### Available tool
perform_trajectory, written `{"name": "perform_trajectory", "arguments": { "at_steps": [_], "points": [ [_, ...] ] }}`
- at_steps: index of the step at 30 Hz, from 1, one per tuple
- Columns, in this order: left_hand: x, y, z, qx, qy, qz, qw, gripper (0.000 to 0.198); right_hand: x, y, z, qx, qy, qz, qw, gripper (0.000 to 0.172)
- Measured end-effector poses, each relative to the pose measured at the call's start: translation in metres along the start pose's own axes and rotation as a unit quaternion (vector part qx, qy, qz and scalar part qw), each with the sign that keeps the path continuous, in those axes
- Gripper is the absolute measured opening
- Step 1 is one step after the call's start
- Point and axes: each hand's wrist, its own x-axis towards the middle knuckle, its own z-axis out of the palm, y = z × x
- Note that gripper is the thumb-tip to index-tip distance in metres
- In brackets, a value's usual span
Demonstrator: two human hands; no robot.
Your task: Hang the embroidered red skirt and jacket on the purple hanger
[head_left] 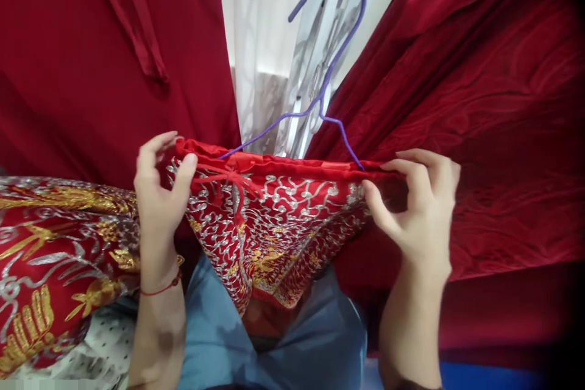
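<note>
A red skirt (274,207) with silver and gold embroidery is stretched between my two hands. Its red waistband runs across the view, with a red tie knotted near the left side. My left hand (159,189) pinches the left end of the waistband between thumb and fingers. At the other end, my right hand (420,207) grips the waistband in the same way. A purple hanger (329,82) rises from the waistband, its lower ends tucked inside the skirt and hidden. The hanger's hook points up and left, in front of a pale metal frame.
Dark red fabric (183,42) hangs at the left, and more patterned red fabric (512,134) hangs at the right. Another gold-embroidered red garment (59,268) lies at the lower left. The white metal frame (301,73) stands behind the hanger. Blue trouser legs (311,347) are below.
</note>
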Motion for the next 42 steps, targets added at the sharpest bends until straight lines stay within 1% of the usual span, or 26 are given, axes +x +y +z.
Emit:
{"name": "perform_trajectory", "arguments": {
  "at_steps": [2, 4, 7, 9, 11, 12, 16, 18, 20, 21, 22, 24, 25, 27, 29, 30, 31, 33, 35, 37, 39, 40, 42],
  "points": [
    [0.005, -0.005, 0.004, 0.031, -0.032, -0.019, 0.999, 0.042, 0.000, 0.021, -0.009, -0.030, -0.044, -0.027, 0.998, 0.033],
    [0.007, -0.012, 0.005, 0.047, -0.042, -0.031, 0.998, 0.037, -0.002, 0.038, -0.014, -0.049, -0.074, -0.049, 0.995, 0.028],
    [0.007, -0.019, 0.005, 0.039, -0.026, -0.008, 0.999, 0.029, -0.009, 0.055, -0.015, -0.038, -0.088, -0.071, 0.993, 0.015],
    [0.007, -0.019, 0.006, 0.026, -0.004, 0.013, 1.000, 0.027, -0.010, 0.062, -0.011, 0.013, -0.085, -0.086, 0.993, 0.013],
    [0.008, -0.017, 0.009, 0.023, 0.024, 0.035, 0.999, 0.026, -0.008, 0.066, -0.004, 0.078, -0.068, -0.088, 0.991, 0.015],
    [0.009, -0.015, 0.011, 0.025, 0.039, 0.045, 0.998, 0.026, -0.006, 0.068, 0.001, 0.101, -0.049, -0.086, 0.990, 0.015],
    [0.018, -0.006, 0.017, 0.044, 0.067, 0.076, 0.994, 0.027, 0.006, 0.072, 0.018, 0.120, 0.030, -0.040, 0.991, 0.005],
    [0.023, -0.004, 0.019, 0.057, 0.080, 0.083, 0.992, 0.029, 0.010, 0.072, 0.024, 0.118, 0.062, 0.000, 0.991, 0.015],
    [0.027, -0.003, 0.023, 0.059, 0.091, 0.084, 0.991, 0.030, 0.011, 0.075, 0.029, 0.111, 0.095, 0.039, 0.988, 0.020],
    [0.028, -0.003, 0.024, 0.056, 0.090, 0.083, 0.991, 0.030, 0.011, 0.077, 0.031, 0.110, 0.104, 0.053, 0.987, 0.021],
    [0.029, -0.004, 0.026, 0.051, 0.084, 0.080, 0.992, 0.029, 0.011, 0.080, 0.033, 0.111, 0.099, 0.061, 0.987, 0.021],
    [0.029, -0.007, 0.030, 0.041, 0.058, 0.071, 0.995, 0.028, 0.013, 0.087, 0.038, 0.112, 0.080, 0.050, 0.989, 0.024],
    [0.028, -0.010, 0.031, 0.040, 0.043, 0.064, 0.996, 0.027, 0.014, 0.089, 0.040, 0.110, 0.073, 0.031, 0.991, 0.024],
    [0.025, -0.016, 0.033, 0.051, 0.024, 0.051, 0.997, 0.026, 0.015, 0.085, 0.040, 0.095, 0.085, -0.024, 0.992, 0.021],
    [0.018, -0.023, 0.036, 0.075, 0.029, 0.042, 0.996, 0.026, 0.014, 0.068, 0.036, 0.058, 0.105, -0.058, 0.991, 0.016],
    [0.013, -0.025, 0.037, 0.089, 0.037, 0.039, 0.995, 0.027, 0.013, 0.055, 0.033, 0.036, 0.104, -0.058, 0.992, 0.014],
    [0.007, -0.027, 0.038, 0.100, 0.046, 0.038, 0.993, 0.030, 0.012, 0.040, 0.029, 0.015, 0.097, -0.049, 0.994, 0.015],
    [-0.008, -0.027, 0.038, 0.112, 0.054, 0.033, 0.992, 0.043, 0.011, 0.008, 0.025, -0.012, 0.076, -0.018, 0.997, 0.022],
    [-0.024, -0.026, 0.037, 0.113, 0.049, 0.028, 0.992, 0.055, 0.012, -0.025, 0.025, -0.006, 0.073, 0.010, 0.997, 0.030],
    [-0.041, -0.024, 0.033, 0.108, 0.033, 0.026, 0.993, 0.061, 0.016, -0.063, 0.027, 0.038, 0.085, 0.018, 0.996, 0.034],
    [-0.057, -0.023, 0.027, 0.102, 0.004, 0.019, 0.995, 0.064, 0.022, -0.111, 0.027, 0.132, 0.068, -0.005, 0.989, 0.036],
    [-0.065, -0.022, 0.024, 0.099, -0.015, 0.008, 0.995, 0.065, 0.026, -0.139, 0.025, 0.194, 0.042, -0.030, 0.980, 0.038],
    [-0.080, -0.021, 0.018, 0.093, -0.056, -0.029, 0.994, 0.061, 0.030, -0.203, 0.019, 0.300, -0.037, -0.110, 0.947, 0.047]
  ]
}}
